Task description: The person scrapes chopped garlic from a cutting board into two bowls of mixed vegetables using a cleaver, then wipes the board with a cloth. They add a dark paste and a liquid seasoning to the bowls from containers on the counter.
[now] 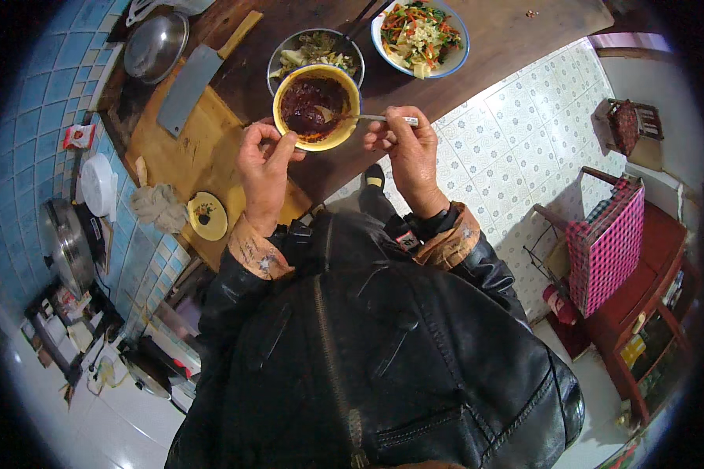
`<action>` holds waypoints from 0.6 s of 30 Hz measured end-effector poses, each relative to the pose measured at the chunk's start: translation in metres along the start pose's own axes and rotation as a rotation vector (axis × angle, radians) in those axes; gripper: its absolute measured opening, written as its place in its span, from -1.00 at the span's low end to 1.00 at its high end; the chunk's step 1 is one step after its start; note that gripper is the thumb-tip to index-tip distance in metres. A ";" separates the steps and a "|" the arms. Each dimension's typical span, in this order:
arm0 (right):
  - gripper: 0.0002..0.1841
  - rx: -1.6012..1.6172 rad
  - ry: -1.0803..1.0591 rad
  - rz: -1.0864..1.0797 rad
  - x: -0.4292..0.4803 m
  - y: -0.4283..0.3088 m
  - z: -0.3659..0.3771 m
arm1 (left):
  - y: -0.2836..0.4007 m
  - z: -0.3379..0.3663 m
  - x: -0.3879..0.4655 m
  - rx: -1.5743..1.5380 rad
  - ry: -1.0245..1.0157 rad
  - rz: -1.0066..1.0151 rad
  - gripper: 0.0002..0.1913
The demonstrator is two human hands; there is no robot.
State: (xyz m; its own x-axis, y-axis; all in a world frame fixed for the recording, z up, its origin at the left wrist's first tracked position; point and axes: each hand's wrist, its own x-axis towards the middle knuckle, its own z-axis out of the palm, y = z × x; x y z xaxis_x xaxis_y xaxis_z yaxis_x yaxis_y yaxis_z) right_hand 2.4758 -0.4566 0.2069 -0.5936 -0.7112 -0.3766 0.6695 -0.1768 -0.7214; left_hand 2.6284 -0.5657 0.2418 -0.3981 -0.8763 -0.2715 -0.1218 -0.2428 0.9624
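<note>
My left hand point(267, 167) grips the near-left rim of a yellow bowl point(330, 142), thumb over the edge. Dark red chili sauce point(308, 105) fills its bottom and smears the inner wall. A spoon point(372, 117) dips into the sauce, its handle held between the thumb and fingers of my right hand point(408, 140). Partly hidden behind the yellow bowl is a metal bowl point(361, 67) of chopped pale vegetables. To its right stands a white blue-rimmed bowl point(462, 55) with shredded carrot, greens and chopped garlic. Dark chopsticks point(368, 13) reach over the metal bowl.
On the wooden cutting board point(146, 138) at left lie a cleaver point(190, 91), a grey rag point(159, 206) and a small yellow lid point(207, 216). A metal pot lid point(156, 48) rests beyond the board. The brown table point(522, 41) ends at right above a tiled floor point(504, 135).
</note>
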 end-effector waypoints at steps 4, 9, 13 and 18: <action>-0.89 0.031 0.033 -0.068 0.007 -0.023 -0.005 | 0.000 0.000 0.001 0.005 0.004 -0.010 -0.88; -0.86 -0.100 0.075 -0.388 0.031 -0.054 -0.027 | 0.000 -0.001 0.002 -0.028 0.059 -0.080 -0.88; -0.84 -0.232 0.124 -0.561 0.059 -0.066 -0.055 | -0.001 -0.002 0.002 -0.018 0.053 -0.038 -0.87; -0.82 -0.124 0.110 -0.428 0.085 -0.058 -0.093 | -0.002 -0.003 0.001 -0.001 0.055 -0.042 -0.89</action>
State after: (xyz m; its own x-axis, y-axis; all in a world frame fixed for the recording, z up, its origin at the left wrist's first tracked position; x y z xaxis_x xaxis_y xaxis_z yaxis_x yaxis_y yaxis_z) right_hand 2.3446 -0.4436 0.1622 -0.8534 -0.5144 -0.0843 0.2993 -0.3511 -0.8872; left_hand 2.6307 -0.5675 0.2396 -0.3417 -0.8868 -0.3110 -0.1363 -0.2807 0.9501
